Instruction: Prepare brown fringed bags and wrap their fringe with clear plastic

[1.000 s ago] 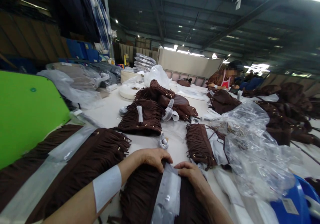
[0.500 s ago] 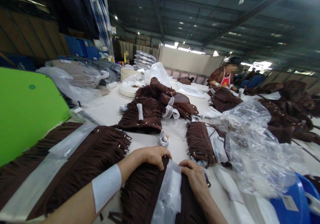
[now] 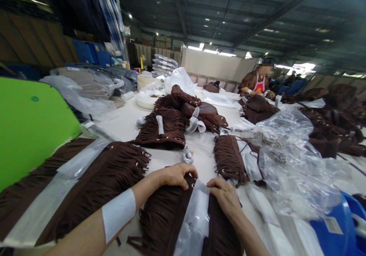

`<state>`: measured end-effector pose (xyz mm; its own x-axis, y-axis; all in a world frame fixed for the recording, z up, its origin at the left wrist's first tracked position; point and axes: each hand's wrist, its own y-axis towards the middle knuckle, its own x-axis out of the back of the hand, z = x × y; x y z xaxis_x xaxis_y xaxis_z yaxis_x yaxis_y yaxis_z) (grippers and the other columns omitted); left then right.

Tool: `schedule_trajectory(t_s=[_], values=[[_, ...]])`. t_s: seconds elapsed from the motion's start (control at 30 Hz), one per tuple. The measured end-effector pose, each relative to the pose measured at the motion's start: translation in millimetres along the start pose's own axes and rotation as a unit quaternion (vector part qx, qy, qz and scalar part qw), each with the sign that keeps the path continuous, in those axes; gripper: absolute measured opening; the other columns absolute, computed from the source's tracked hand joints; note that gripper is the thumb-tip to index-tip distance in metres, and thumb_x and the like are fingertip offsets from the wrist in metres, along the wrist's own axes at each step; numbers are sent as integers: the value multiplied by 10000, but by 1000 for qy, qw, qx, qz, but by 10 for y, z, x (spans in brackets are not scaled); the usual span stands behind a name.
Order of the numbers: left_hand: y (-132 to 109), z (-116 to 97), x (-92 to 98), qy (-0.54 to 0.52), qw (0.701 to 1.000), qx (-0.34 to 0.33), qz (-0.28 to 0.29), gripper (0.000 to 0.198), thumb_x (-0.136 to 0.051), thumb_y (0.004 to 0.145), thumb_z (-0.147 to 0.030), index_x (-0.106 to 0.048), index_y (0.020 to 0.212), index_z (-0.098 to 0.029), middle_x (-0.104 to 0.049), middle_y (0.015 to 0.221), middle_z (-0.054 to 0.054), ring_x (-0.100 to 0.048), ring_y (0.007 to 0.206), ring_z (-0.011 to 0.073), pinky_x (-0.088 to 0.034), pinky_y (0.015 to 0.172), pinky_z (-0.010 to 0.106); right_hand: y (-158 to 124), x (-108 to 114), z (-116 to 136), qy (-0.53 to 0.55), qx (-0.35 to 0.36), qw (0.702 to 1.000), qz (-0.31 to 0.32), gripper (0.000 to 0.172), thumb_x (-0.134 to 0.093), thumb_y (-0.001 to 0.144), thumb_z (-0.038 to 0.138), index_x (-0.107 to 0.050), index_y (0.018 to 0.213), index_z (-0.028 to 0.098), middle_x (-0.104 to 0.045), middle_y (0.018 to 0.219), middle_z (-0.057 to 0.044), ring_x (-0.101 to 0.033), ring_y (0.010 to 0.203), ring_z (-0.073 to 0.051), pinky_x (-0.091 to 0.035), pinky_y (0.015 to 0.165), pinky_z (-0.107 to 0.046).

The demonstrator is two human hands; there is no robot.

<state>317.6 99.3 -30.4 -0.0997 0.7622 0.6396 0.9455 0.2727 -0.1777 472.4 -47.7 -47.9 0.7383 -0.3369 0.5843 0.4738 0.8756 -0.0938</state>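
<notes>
A dark brown fringed bag [image 3: 161, 214] lies on the table in front of me, a clear plastic strip [image 3: 192, 219] running lengthwise over its middle. My left hand [image 3: 177, 175] is closed on the bag's far edge, thumb beside a metal eyelet just left of the strip. At the strip's upper right corner, my right hand [image 3: 224, 195] has thumb and forefinger pinched on the edge of the plastic; its other fingers are partly hidden against the bag. A white band [image 3: 118, 214] wraps my left forearm. Another fringed bag [image 3: 105, 176] with a similar plastic strip lies to the left.
Ahead are more brown fringed bags [image 3: 162, 128] and a smaller one [image 3: 230, 158]. Crumpled clear plastic [image 3: 297, 172] and a blue bin [image 3: 333, 229] are at right. A green panel [image 3: 37, 130] borders the left. Across the table, a person [image 3: 256, 82] in a red apron works.
Both hands stay at the bag's far edge, shifted only slightly. The right fingers have closed in on the strip's corner. The view has tilted a little.
</notes>
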Motion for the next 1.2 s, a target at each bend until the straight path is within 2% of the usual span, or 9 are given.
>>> schedule_trajectory(t_s=[0.07,0.23,0.33,0.47,0.67,0.77,0.93,1.07,1.2], values=[[-55,-21,-36,14,999,-12,-44,383,-709,588,-40,-644,946,-158,-638,933,12,-582,921,192,-447,812,259,12,-17,-35,12,-2,1000,0,169,-468,554,275,-623,605,233,-634,681,-21,-571,757,-229,-394,712,-325],[-260,-137,-225,41,987,-61,-140,186,-713,658,-69,-669,789,-193,-608,1034,30,-500,1082,210,-303,994,332,-7,-58,-38,50,12,999,-16,129,-471,556,281,-587,591,237,-618,688,-14,-566,769,-226,-410,748,-329],[-407,-231,-380,46,977,-56,-201,83,-637,748,-88,-657,723,-164,-607,992,62,-506,1033,205,-321,962,335,-26,-59,-12,64,13,998,-21,110,-476,562,281,-577,574,239,-612,676,-12,-559,753,-224,-413,750,-338],[-564,-376,-509,10,965,-40,-259,151,-522,796,-98,-637,716,-154,-603,875,61,-527,927,189,-381,854,295,-38,-48,-3,81,22,996,-10,106,-486,562,290,-576,575,235,-609,669,-11,-558,736,-218,-419,734,-332],[-536,-551,-515,-96,966,157,-181,156,-463,802,-198,-582,708,-163,-558,638,-12,-527,620,142,-347,580,246,-19,-22,-36,89,49,995,1,124,-486,579,305,-576,610,225,-622,708,-26,-581,768,-227,-434,764,-350],[-460,-581,-530,-81,965,181,-169,220,-501,790,-288,-513,607,-168,-460,537,-34,-446,536,133,-257,511,253,-65,45,-27,86,67,994,2,167,-482,577,295,-606,661,220,-656,798,-51,-595,862,-251,-424,848,-384],[-412,-596,-567,-90,965,192,-158,248,-543,729,-268,-423,532,-177,-374,501,-57,-354,496,101,-198,490,247,-374,207,-16,93,101,990,28,287,-556,623,290,-654,889,247,-627,1117,-65,-516,1124,-265,-349,1003,-418],[-421,-614,-596,-163,956,207,-126,182,-477,754,-317,-493,645,-173,-393,517,-57,-358,439,101,-229,391,212,-579,237,-70,82,111,987,89,305,-672,662,345,-674,959,275,-571,1242,-78,-413,1255,-287,-282,1066,-457],[-420,-634,-615,-228,943,223,-96,183,-449,749,-339,-516,770,-170,-394,529,-66,-356,387,97,-303,310,194,-598,172,-113,63,104,990,78,351,-753,612,382,-681,938,274,-570,1237,-83,-390,1266,-303,-259,1078,-468]])
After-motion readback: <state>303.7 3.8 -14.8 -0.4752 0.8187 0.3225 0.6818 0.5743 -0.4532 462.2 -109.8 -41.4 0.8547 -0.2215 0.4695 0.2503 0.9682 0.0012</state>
